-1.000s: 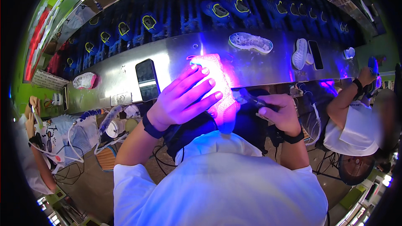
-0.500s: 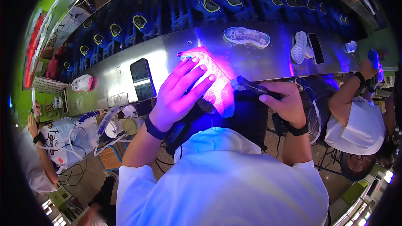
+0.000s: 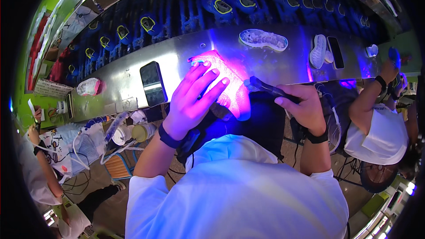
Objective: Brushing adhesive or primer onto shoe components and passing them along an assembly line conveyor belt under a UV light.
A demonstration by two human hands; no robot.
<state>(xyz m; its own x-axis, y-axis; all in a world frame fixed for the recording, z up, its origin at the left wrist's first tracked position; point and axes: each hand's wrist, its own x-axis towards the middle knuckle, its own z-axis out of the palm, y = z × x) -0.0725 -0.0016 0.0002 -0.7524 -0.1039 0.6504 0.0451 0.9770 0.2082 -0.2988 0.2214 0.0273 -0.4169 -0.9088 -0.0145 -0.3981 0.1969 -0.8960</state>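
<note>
Under a strong violet-pink light, a shoe (image 3: 237,99) is held over the near edge of the metal bench, its toe end toward me. My left hand (image 3: 188,106) grips it from the left, the fingers lying across it and the thumb out of sight. In my right hand (image 3: 305,108) is a brush (image 3: 271,88) with a dark handle, its bristles at the right side of the shoe. The bristles look to be touching the shoe's lower edge, though glare blurs the contact.
Phones lie on the bench (image 3: 190,44), one (image 3: 152,84) left and another (image 3: 335,52) right. A wet-looking sole (image 3: 264,40) and a white sole (image 3: 318,51) lie beyond. Dark shoes (image 3: 220,6) line the conveyor behind. Co-workers sit at both sides; cups (image 3: 121,135) stand at left.
My brush has shifted slightly up along the shoe's edge; my left hand keeps its hold. At right, the co-worker's blue item has moved. Another person has come further into view at lower left.
</note>
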